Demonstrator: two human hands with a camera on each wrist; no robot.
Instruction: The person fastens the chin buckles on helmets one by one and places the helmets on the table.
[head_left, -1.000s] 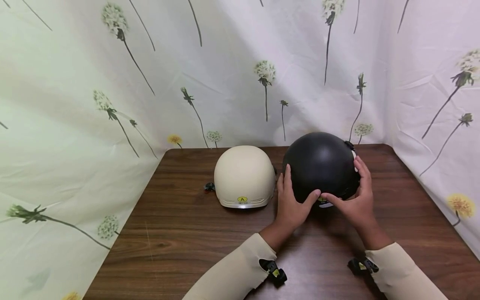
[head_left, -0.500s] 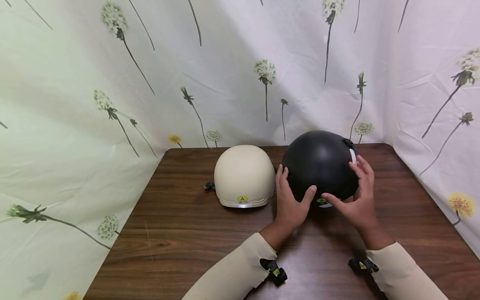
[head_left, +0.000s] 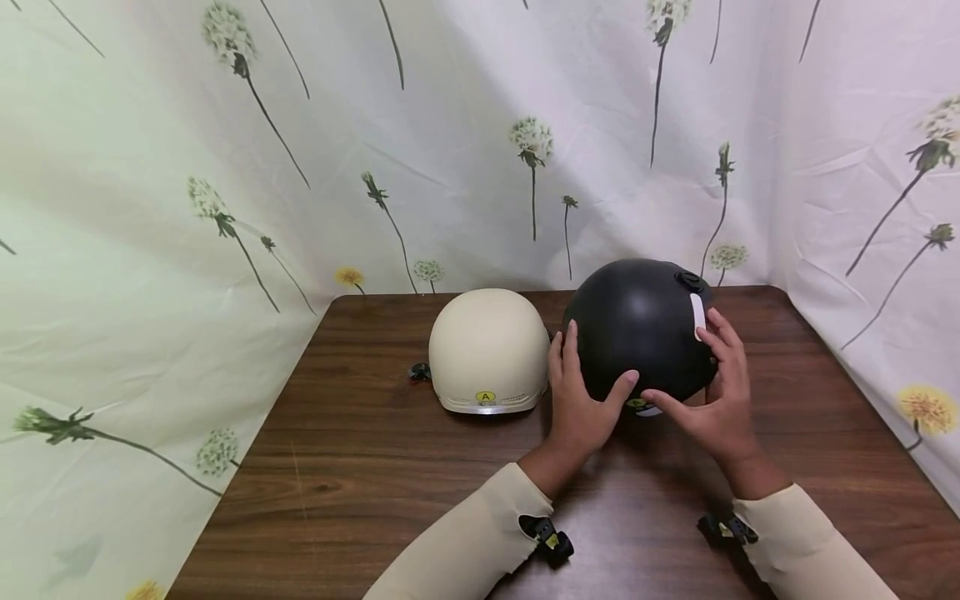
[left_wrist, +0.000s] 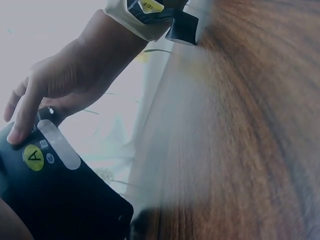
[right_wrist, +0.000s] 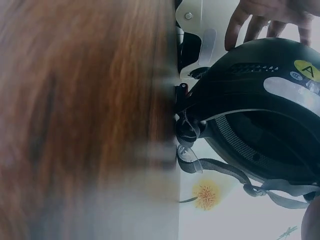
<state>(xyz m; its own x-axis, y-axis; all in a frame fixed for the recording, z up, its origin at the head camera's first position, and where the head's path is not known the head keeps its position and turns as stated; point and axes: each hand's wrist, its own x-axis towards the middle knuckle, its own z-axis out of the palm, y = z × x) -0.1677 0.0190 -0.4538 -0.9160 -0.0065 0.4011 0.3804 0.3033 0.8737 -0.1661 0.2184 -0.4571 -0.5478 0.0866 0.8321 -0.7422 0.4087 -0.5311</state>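
A black helmet [head_left: 637,325] is between both hands on the right half of the table, with a yellow "A" sticker and a pale strip low on its near side. My left hand [head_left: 585,404] holds its left side, thumb along the near face and fingers spread up the shell. From the right, my right hand [head_left: 720,404] grips it with bent fingers at a white strip and the thumb near the front rim. In the right wrist view the helmet's hollow inside shows, with a grey chin strap [right_wrist: 225,167] hanging from it.
A cream helmet [head_left: 489,350] sits just left of the black one, its black buckle [head_left: 419,372] sticking out to the left. The brown wooden table [head_left: 360,483] meets a flower-printed cloth [head_left: 465,167] behind and at both sides.
The black helmet has turned and tilted slightly: the white strip and black clip on its right side have come further into view. My right fingers have shifted on it; the cream helmet stays put.
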